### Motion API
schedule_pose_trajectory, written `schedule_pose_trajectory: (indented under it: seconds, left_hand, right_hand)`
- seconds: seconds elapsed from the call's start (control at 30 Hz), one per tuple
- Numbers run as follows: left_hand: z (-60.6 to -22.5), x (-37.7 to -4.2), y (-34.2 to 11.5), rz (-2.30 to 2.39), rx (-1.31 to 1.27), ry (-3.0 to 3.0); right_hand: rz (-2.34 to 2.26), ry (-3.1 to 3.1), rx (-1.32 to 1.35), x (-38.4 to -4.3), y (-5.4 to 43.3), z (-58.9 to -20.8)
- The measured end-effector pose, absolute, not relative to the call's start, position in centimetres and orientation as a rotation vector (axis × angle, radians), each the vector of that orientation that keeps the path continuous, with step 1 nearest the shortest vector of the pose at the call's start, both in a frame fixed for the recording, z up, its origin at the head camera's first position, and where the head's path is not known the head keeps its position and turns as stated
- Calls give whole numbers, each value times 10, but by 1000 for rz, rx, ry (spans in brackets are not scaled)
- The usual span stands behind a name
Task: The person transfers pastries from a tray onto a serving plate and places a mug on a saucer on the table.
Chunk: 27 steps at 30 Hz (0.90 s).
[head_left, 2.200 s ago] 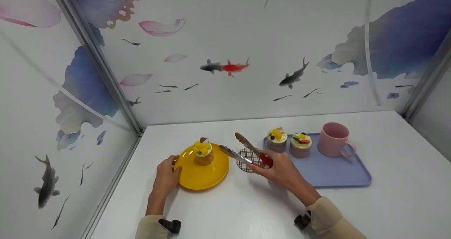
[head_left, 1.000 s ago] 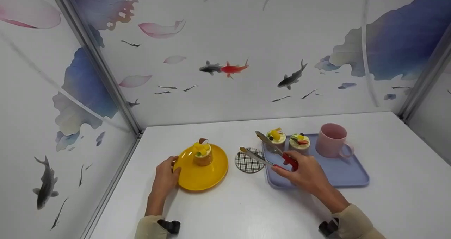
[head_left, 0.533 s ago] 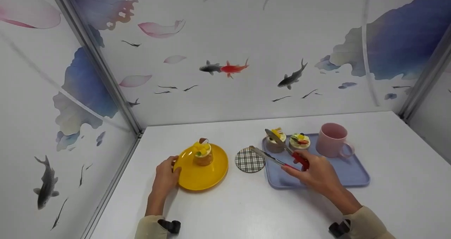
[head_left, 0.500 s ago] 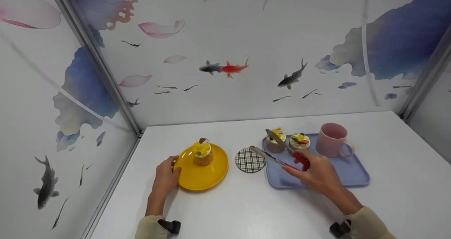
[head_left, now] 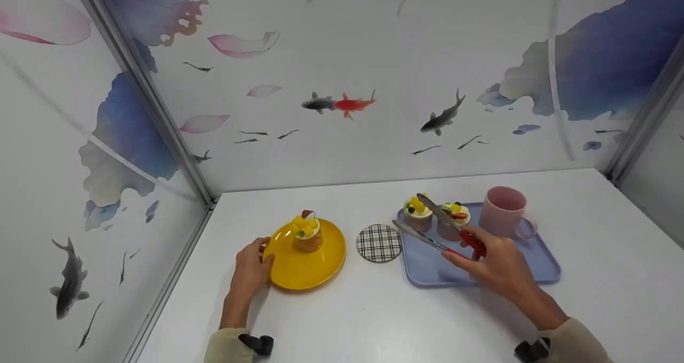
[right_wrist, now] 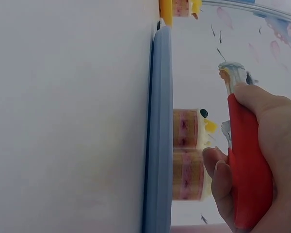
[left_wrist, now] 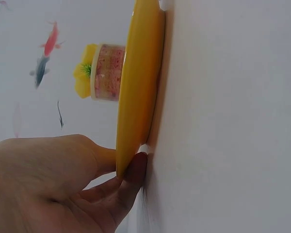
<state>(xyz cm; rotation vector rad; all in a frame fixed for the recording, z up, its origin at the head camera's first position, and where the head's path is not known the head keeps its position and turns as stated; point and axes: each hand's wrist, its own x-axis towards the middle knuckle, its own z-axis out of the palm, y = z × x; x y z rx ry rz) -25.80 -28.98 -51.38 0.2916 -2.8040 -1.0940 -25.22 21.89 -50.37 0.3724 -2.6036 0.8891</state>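
Observation:
A yellow plate bears one small fruit-topped cake. My left hand pinches the plate's left rim, thumb above and fingers beneath, as the left wrist view shows. In my right hand is a pair of red-handled metal tongs, gripped by the handles. The tongs' arms stand apart with nothing between them. They hover over the left part of a blue tray. On that tray are two more small cakes, the left cake and the right cake, the latter partly behind the tongs.
A pink mug stands at the back right of the tray, its handle to the right. Between plate and tray lies a round plaid coaster. Printed walls enclose the white table at the back and sides.
My right hand has moved to the right with the tongs, from beside the plate to over the tray near the cakes. The left hand and plate have stayed put.

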Motion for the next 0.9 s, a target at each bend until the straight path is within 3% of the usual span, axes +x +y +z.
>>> schedule_pose_trajectory:
  seconds: [0.9]
  left_hand:
    - [-514,-257,-289,-1074,284,-2803]
  right_hand:
    - [862,-2523,267,-254,244,-503]
